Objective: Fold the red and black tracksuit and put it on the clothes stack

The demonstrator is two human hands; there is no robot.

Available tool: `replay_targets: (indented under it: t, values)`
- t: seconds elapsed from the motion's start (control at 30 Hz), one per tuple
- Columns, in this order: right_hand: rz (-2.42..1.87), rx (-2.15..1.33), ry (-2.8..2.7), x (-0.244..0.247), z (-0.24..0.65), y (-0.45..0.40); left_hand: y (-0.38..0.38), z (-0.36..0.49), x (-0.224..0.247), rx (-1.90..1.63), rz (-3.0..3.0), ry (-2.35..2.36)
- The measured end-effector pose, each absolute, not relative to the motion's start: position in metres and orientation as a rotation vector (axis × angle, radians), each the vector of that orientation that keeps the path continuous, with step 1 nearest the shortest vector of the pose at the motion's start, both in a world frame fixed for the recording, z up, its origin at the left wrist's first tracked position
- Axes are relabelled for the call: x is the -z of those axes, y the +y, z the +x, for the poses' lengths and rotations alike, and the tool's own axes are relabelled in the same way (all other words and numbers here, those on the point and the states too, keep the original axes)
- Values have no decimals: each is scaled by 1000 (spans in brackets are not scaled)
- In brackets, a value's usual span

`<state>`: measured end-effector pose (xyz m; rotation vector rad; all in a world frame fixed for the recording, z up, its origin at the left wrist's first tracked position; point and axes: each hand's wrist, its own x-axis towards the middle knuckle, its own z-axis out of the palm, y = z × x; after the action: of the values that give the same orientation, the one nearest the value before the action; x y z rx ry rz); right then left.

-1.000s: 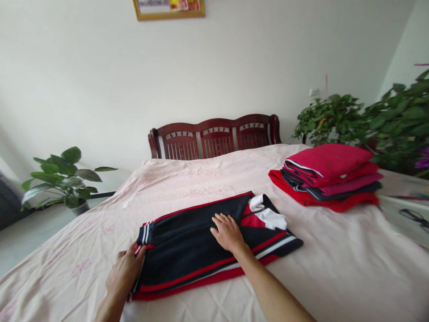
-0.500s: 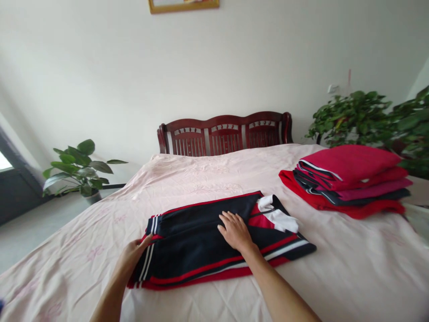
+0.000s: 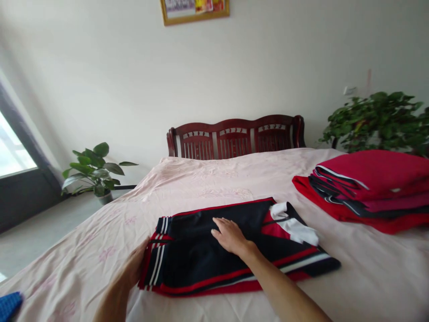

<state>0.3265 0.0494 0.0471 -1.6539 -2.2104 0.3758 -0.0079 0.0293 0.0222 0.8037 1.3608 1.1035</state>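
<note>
Pink-flowered bedspread [image 3: 214, 179] bears a folded navy-and-red track jacket [image 3: 208, 261], striped cuffs [image 3: 156, 266] beside the left hand [image 3: 133, 264], its grip hidden; the right hand [image 3: 229, 237] spreads open over the jacket's middle.

Home; potted plant [image 3: 97, 170]; framed wall picture [image 3: 195, 10]

My remote feed gives me a pale wall [image 3: 254, 67] across the far side, a gold-framed picture [image 3: 196, 11] high on it, a dark-red wooden backrest [image 3: 233, 138] below, a potted plant [image 3: 95, 167] left, greenery [image 3: 375, 123] far right, and daylight through dark-framed glass [image 3: 15, 150] left, beyond grey floor [image 3: 40, 228]
</note>
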Motion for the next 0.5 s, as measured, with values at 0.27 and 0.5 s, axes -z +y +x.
replay_targets:
  t: [0.27, 0.5]
  values:
    - [-1743, -336, -2054, -58, 366, 67, 35, -18, -7, -1010, 748, 1377]
    - [-2371, -157, -1452, -81, 515, 75, 37, -17, -8, -956, 1115, 1715]
